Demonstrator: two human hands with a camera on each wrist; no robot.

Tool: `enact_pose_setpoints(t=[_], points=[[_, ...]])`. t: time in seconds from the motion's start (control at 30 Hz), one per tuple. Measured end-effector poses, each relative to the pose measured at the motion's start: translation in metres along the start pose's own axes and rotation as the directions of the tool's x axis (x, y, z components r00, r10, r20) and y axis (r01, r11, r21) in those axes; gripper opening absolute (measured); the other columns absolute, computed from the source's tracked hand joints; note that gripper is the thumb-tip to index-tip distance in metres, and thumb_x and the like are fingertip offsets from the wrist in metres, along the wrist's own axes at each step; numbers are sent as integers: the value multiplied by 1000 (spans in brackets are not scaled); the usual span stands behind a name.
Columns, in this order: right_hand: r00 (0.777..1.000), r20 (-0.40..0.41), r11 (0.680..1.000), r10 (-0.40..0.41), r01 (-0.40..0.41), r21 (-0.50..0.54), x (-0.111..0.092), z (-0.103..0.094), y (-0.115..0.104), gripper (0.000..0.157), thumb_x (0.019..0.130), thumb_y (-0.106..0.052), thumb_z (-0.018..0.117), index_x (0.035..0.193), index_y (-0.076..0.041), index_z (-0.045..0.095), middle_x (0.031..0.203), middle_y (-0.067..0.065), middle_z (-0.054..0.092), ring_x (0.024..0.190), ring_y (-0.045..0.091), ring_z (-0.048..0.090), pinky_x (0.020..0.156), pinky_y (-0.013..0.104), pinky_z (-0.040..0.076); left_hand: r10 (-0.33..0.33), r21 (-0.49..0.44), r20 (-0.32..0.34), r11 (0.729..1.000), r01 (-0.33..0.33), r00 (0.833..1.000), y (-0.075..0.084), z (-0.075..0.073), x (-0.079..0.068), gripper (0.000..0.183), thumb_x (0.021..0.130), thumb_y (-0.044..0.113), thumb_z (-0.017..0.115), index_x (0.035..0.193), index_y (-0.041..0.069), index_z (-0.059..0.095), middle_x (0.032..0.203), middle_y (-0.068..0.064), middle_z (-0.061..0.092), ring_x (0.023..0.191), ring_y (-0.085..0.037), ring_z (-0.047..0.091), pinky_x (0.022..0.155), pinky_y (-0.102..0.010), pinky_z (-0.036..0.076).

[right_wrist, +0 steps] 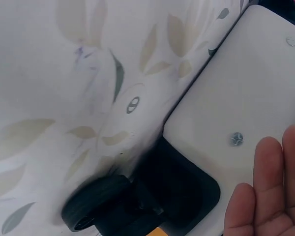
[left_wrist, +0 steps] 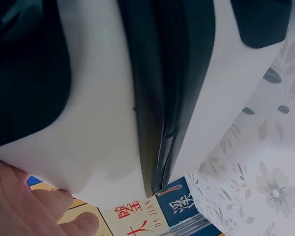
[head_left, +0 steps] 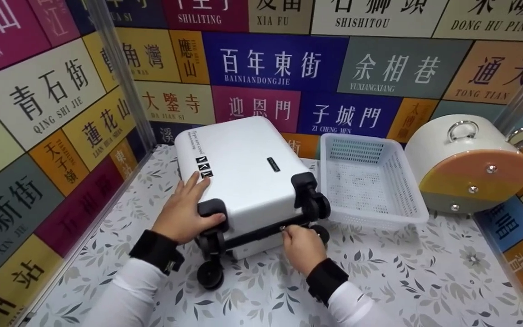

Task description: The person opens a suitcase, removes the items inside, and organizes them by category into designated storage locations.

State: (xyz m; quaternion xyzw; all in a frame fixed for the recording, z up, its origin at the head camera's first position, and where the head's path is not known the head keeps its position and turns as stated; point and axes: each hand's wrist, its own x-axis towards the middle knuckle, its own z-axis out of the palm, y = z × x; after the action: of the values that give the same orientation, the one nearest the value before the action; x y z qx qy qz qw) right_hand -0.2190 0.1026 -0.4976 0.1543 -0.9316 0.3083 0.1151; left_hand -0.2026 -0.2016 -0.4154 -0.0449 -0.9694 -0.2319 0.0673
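A small white suitcase [head_left: 243, 159] with black corner guards lies on its side, its wheels toward me. My left hand [head_left: 184, 209] rests on its left edge, fingers spread over the shell and thumb on the black corner guard [head_left: 212, 212]. In the left wrist view, fingers [left_wrist: 49, 201] show beside the shell and the black zipper band [left_wrist: 162, 98]. At the wheel end, my right hand [head_left: 304, 247] pinches a small metal zipper pull [head_left: 283, 228] on the black seam. The right wrist view shows fingers [right_wrist: 270, 182] by the lower shell, with the pull hidden.
A white perforated plastic basket [head_left: 418, 213] stands right of the suitcase. Beyond it is a rounded white case [head_left: 429, 136] with a coloured front and metal rings. The leaf-patterned table [head_left: 379, 272] meets sign-printed walls [head_left: 275, 61] behind and at both sides.
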Motion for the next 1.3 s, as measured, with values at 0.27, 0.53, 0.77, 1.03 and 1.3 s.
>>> enact_pose_setpoints(t=[0.27,0.53,0.77,1.03,1.3], points=[[998,-56,1000,13,-14,-15,3,-2,8,29,100,-19,68,71,-15,65,70,7,72,65,31,71,61,48,55,-14,-7,-46,1000,14,999,9,12,-8,88,94,51,69,167,19,31,177,-12,16,158,-54,18,119,-79,23],[997,-47,999,53,-54,-9,5,-4,17,32,102,-19,66,70,-15,61,69,9,71,67,35,72,62,52,55,-20,28,-82,999,22,996,24,21,-15,83,96,44,64,166,14,32,176,-8,22,158,-51,23,122,-76,22],[997,-29,998,69,-69,-3,9,-6,22,28,101,-18,65,73,-15,65,69,5,71,66,29,71,66,51,57,-15,43,-84,999,19,996,36,21,-24,80,96,40,64,165,10,35,175,-10,25,158,-49,26,126,-70,20],[998,-29,998,63,-63,-4,13,-4,19,26,102,-19,65,76,-15,68,67,2,70,62,24,67,65,48,56,21,-5,-176,1000,-22,984,28,2,-3,56,98,43,69,137,4,66,149,-19,60,138,-41,55,121,-58,38],[999,-50,1000,7,-6,2,11,1,10,28,101,-19,67,74,-16,66,65,0,68,59,22,66,61,44,54,-94,-72,49,993,98,994,-18,-29,57,85,100,66,54,166,16,33,176,-20,13,159,-52,16,124,-71,23]])
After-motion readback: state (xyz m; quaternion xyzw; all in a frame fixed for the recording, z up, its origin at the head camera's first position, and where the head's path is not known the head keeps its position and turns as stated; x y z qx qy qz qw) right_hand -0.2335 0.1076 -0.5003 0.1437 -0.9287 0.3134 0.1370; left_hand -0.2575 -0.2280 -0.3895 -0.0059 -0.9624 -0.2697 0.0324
